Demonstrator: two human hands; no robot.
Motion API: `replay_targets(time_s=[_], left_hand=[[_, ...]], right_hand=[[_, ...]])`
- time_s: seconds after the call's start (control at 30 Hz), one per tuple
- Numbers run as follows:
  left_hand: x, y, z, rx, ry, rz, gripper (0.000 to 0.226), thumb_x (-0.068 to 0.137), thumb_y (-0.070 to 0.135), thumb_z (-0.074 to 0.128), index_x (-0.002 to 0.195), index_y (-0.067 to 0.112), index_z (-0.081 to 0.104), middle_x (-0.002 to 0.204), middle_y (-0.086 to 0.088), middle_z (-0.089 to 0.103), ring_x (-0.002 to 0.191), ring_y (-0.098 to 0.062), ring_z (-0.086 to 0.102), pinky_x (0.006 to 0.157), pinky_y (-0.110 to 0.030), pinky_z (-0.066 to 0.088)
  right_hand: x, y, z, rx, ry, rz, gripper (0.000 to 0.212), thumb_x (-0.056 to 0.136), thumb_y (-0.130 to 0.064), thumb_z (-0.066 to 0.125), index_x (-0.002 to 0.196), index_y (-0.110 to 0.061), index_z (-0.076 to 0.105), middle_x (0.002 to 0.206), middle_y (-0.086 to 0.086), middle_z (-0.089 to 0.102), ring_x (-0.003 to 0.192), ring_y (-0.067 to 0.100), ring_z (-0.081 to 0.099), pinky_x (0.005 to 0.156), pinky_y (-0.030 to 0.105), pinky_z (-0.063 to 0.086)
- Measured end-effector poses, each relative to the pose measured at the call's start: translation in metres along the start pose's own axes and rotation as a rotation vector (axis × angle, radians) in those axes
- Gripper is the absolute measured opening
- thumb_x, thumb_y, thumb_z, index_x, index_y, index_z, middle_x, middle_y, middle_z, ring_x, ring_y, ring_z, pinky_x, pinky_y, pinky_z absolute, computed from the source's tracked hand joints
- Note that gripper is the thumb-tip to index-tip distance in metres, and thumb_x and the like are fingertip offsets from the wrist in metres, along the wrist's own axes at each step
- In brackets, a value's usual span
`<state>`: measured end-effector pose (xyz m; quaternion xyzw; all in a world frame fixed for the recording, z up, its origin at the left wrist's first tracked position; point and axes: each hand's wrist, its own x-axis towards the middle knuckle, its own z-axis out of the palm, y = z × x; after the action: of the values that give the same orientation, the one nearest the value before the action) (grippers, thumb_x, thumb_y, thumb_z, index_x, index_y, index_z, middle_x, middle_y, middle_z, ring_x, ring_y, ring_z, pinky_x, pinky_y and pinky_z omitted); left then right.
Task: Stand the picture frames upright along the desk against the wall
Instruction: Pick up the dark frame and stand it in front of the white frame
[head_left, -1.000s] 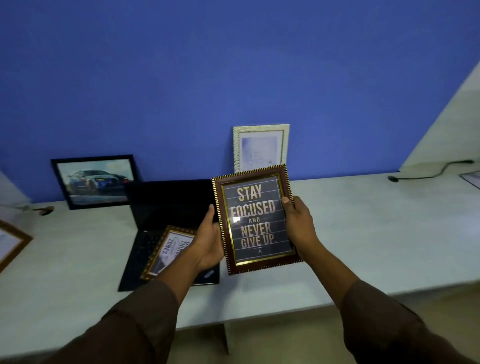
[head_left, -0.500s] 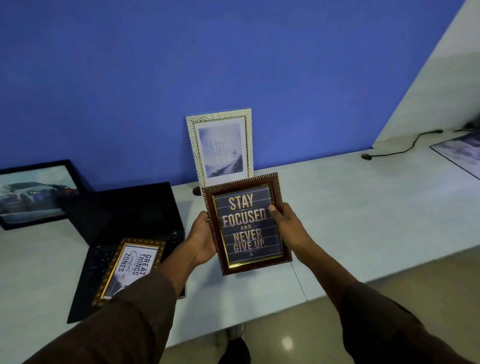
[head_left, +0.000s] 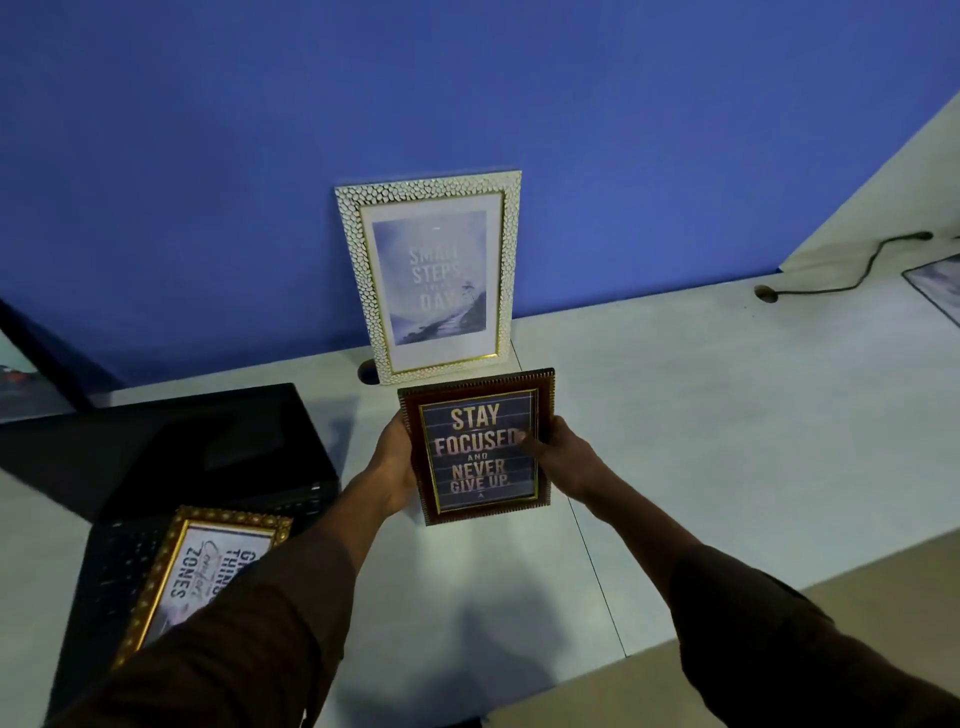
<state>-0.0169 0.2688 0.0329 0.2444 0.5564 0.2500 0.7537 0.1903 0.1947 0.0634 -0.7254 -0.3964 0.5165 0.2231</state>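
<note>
I hold a dark red, gold-trimmed frame (head_left: 478, 447) reading "Stay focused and never give up" upright above the desk (head_left: 701, 415). My left hand (head_left: 397, 462) grips its left edge and my right hand (head_left: 563, 449) grips its right edge, thumb on the glass. Just behind it a white pebbled frame (head_left: 431, 275) leans upright against the blue wall (head_left: 467, 93). A gold-edged frame (head_left: 197, 571) lies flat on a laptop at the lower left, partly hidden by my left sleeve. A black frame (head_left: 31, 374) stands at the far left edge.
An open black laptop (head_left: 171, 457) sits left of my hands. A black cable (head_left: 852, 270) runs from a hole in the desk at the far right, beside a flat picture (head_left: 935, 286). A cable hole (head_left: 370, 371) shows by the white frame's base.
The view has moved closer and to the right. The red frame I hold has gone forward, toward the white frame at the wall, and sits lower over the desk.
</note>
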Motion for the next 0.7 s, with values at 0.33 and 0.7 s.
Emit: replay_targets(time_s=[0.33, 0.7], left_hand=[[0.032, 0.005, -0.003, 0.069, -0.022, -0.036, 0.048, 0.101, 0.054, 0.038, 0.101, 0.021, 0.073, 0.100, -0.007, 0.080, 0.098, -0.030, 0.074, 0.080, -0.040, 0.055], [0.020, -0.015, -0.005, 0.094, 0.039, 0.004, 0.055, 0.097, 0.067, 0.032, 0.111, 0.031, 0.070, 0.114, 0.000, 0.077, 0.108, -0.027, 0.070, 0.096, -0.048, 0.052]], right_hand=[[0.032, 0.020, -0.002, -0.033, -0.028, 0.071, 0.056, 0.088, -0.028, 0.062, 0.140, -0.030, 0.042, 0.133, -0.002, 0.063, 0.121, 0.025, 0.061, 0.102, 0.053, 0.052], [0.022, 0.024, -0.001, -0.069, 0.008, 0.065, 0.056, 0.093, -0.028, 0.065, 0.143, -0.019, 0.041, 0.138, 0.005, 0.060, 0.115, 0.025, 0.060, 0.087, 0.034, 0.052]])
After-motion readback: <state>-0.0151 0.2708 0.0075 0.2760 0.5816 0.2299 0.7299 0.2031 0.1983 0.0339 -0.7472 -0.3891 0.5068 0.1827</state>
